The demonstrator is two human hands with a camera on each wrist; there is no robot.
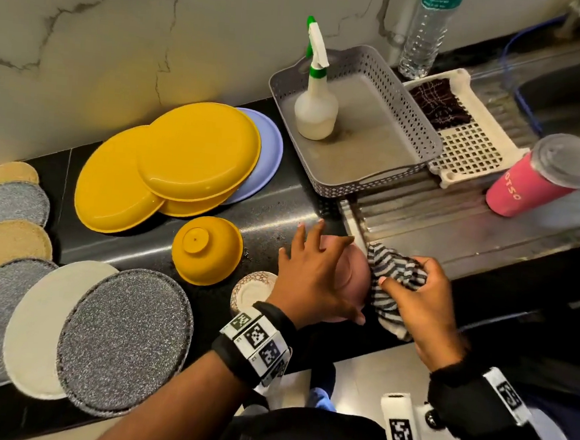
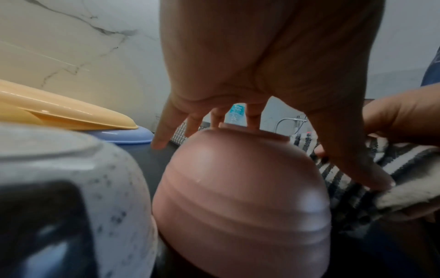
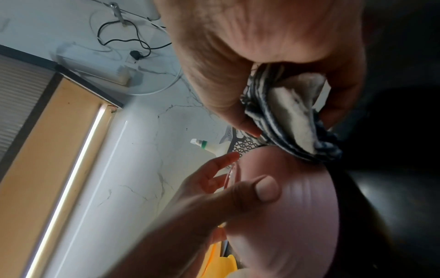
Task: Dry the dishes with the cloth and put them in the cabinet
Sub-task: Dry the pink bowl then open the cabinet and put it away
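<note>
An upturned pink bowl [image 1: 353,275] [image 2: 238,188] [image 3: 297,206] stands at the counter's front edge. My left hand [image 1: 312,276] [image 2: 262,56] spans it from above, fingers on its base ring and thumb down its near side. My right hand [image 1: 423,304] [image 3: 238,56] grips a bunched striped cloth [image 1: 394,272] [image 2: 357,188] [image 3: 285,116] and holds it against the bowl's right side. An upturned yellow bowl [image 1: 207,250] and a speckled bowl [image 1: 253,289] stand just left. Yellow plates [image 1: 197,151] lie stacked over a blue plate [image 1: 269,149] further back.
Round mats [image 1: 122,342] overlap at the left. A grey basket [image 1: 410,104] with a spray bottle [image 1: 315,111] sits behind, beside a white rack [image 1: 471,153], a water bottle [image 1: 425,33] and a pink tumbler [image 1: 531,181] on the steel drainboard.
</note>
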